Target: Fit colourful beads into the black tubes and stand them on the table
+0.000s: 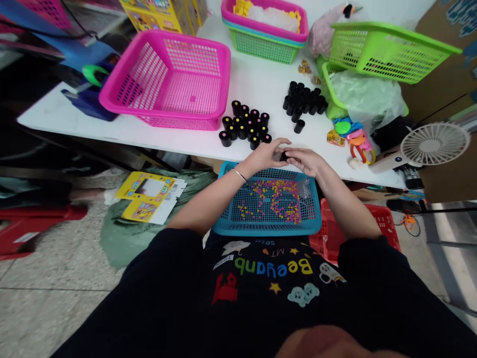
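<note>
Right hand [306, 161] grasps black piece [283, 156]; left hand [264, 155] curled beside it, grip indeterminable. Blue basket [267, 231] below both hands; black cylinders [242, 133] beyond left hand.

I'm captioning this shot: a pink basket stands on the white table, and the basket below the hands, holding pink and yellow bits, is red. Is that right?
Not quite: in the head view, the basket holding pink and yellow bits is blue, not red. The rest stands.

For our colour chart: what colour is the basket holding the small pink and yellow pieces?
The basket is blue, seen best in the head view.
</note>
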`<control>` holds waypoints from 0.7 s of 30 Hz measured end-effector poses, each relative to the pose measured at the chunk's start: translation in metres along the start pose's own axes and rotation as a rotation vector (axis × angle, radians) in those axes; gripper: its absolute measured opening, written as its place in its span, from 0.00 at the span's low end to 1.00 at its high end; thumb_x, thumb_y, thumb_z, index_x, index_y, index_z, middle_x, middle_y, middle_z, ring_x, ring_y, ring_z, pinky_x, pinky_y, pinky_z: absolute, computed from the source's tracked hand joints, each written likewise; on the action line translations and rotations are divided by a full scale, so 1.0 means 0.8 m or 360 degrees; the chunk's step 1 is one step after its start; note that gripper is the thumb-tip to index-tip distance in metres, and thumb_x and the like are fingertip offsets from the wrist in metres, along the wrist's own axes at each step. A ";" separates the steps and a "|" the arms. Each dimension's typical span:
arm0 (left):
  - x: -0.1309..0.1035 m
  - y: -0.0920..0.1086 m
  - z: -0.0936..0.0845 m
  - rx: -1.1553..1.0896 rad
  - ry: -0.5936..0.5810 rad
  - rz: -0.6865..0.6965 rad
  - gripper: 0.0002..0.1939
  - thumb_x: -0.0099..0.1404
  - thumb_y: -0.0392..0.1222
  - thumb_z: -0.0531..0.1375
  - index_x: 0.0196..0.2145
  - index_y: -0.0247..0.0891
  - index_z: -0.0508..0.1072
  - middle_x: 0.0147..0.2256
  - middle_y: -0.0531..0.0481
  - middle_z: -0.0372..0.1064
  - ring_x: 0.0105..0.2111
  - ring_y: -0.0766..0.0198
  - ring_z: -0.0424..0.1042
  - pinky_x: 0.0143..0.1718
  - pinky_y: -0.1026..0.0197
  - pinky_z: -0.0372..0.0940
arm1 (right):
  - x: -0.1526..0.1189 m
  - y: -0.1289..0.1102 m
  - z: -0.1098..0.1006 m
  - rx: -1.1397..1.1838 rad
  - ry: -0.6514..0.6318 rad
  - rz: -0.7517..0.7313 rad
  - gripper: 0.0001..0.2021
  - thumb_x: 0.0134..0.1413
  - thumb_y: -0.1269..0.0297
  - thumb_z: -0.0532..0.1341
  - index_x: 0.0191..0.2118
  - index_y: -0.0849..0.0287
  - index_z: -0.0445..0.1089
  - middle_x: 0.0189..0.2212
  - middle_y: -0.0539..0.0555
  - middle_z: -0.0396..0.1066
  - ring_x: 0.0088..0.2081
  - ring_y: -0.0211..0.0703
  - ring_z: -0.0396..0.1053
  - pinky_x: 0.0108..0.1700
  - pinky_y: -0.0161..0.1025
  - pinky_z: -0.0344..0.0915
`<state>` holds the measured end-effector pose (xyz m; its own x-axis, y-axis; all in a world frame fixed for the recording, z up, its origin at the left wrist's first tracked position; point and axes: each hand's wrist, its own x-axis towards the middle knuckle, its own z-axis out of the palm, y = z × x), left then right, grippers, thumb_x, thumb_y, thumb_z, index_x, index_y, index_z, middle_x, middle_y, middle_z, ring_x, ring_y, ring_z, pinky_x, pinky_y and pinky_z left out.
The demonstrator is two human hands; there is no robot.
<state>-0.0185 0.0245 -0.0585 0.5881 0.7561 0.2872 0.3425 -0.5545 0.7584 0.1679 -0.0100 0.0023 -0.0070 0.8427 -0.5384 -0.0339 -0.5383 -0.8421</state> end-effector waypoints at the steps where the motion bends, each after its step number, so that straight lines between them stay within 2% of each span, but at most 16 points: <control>1: 0.001 0.001 0.000 0.0008 -0.0001 -0.0007 0.31 0.64 0.42 0.71 0.63 0.38 0.68 0.42 0.47 0.84 0.41 0.62 0.82 0.48 0.61 0.71 | 0.001 0.002 0.000 0.0000 0.0006 -0.0009 0.05 0.59 0.77 0.69 0.41 0.64 0.80 0.35 0.52 0.81 0.35 0.29 0.78 0.45 0.23 0.77; 4: 0.000 0.009 -0.001 0.0034 -0.0021 -0.0012 0.31 0.65 0.40 0.71 0.63 0.36 0.69 0.40 0.47 0.83 0.39 0.62 0.81 0.47 0.61 0.72 | 0.001 0.004 -0.002 -0.0017 -0.0009 -0.0051 0.06 0.59 0.75 0.70 0.42 0.63 0.80 0.39 0.53 0.81 0.37 0.31 0.78 0.46 0.25 0.78; 6: -0.007 0.019 -0.003 0.0123 -0.0045 -0.0001 0.27 0.68 0.40 0.69 0.62 0.36 0.71 0.41 0.46 0.83 0.39 0.61 0.81 0.46 0.60 0.73 | -0.005 0.007 -0.006 0.0012 -0.0029 -0.0118 0.06 0.61 0.72 0.70 0.44 0.62 0.80 0.40 0.53 0.81 0.38 0.31 0.79 0.46 0.27 0.78; 8: -0.019 0.031 -0.006 0.0334 -0.0041 0.0036 0.21 0.71 0.41 0.67 0.60 0.37 0.75 0.46 0.42 0.82 0.46 0.56 0.80 0.51 0.55 0.73 | -0.017 0.014 -0.015 0.0062 -0.0010 -0.0221 0.09 0.63 0.67 0.70 0.47 0.60 0.79 0.40 0.52 0.80 0.36 0.32 0.79 0.45 0.29 0.78; 10: -0.032 0.041 -0.012 0.0635 0.0057 0.0029 0.18 0.71 0.42 0.68 0.57 0.41 0.79 0.57 0.39 0.79 0.57 0.48 0.75 0.60 0.44 0.69 | -0.032 0.029 -0.027 -0.0011 0.0014 -0.0296 0.11 0.64 0.62 0.70 0.49 0.59 0.78 0.37 0.50 0.79 0.33 0.33 0.78 0.43 0.32 0.79; 12: -0.041 0.045 -0.022 0.0901 0.0212 -0.0069 0.17 0.69 0.42 0.71 0.54 0.47 0.81 0.67 0.40 0.69 0.66 0.38 0.66 0.64 0.33 0.62 | -0.049 0.049 -0.038 -0.0354 -0.0061 -0.0286 0.11 0.66 0.59 0.69 0.50 0.58 0.78 0.32 0.50 0.79 0.31 0.37 0.78 0.41 0.35 0.78; 14: -0.042 0.042 -0.035 0.1039 0.0325 -0.0226 0.15 0.68 0.43 0.72 0.52 0.51 0.82 0.73 0.43 0.62 0.68 0.33 0.61 0.63 0.27 0.59 | -0.063 0.072 -0.046 -0.0975 -0.0264 -0.0253 0.10 0.68 0.59 0.66 0.50 0.57 0.80 0.33 0.53 0.81 0.34 0.43 0.80 0.44 0.40 0.78; 17: -0.032 0.032 -0.056 0.1078 0.0327 -0.0320 0.17 0.67 0.42 0.71 0.53 0.54 0.82 0.74 0.45 0.59 0.69 0.30 0.58 0.62 0.25 0.56 | -0.075 0.104 -0.046 -0.1920 -0.0504 -0.0301 0.11 0.69 0.64 0.64 0.52 0.58 0.81 0.47 0.62 0.83 0.48 0.53 0.82 0.56 0.45 0.76; 19: -0.019 0.029 -0.064 0.1069 0.0296 -0.0280 0.22 0.66 0.43 0.72 0.56 0.54 0.79 0.74 0.45 0.58 0.69 0.29 0.56 0.63 0.25 0.55 | -0.077 0.120 -0.043 -0.2213 -0.0512 -0.0318 0.15 0.68 0.68 0.64 0.56 0.62 0.80 0.57 0.69 0.78 0.56 0.59 0.79 0.61 0.47 0.72; 21: 0.001 0.035 -0.062 0.1055 0.0271 -0.0214 0.27 0.65 0.46 0.73 0.60 0.54 0.76 0.74 0.43 0.57 0.70 0.28 0.55 0.65 0.25 0.53 | -0.075 0.131 -0.038 -0.2306 -0.0509 -0.0269 0.18 0.68 0.71 0.62 0.61 0.65 0.77 0.61 0.75 0.73 0.57 0.62 0.79 0.61 0.48 0.73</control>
<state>-0.0451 0.0265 -0.0077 0.4048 0.8470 0.3445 0.8113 -0.5065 0.2920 0.1952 -0.1170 -0.0547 -0.3238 0.7585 -0.5655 0.9382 0.1802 -0.2954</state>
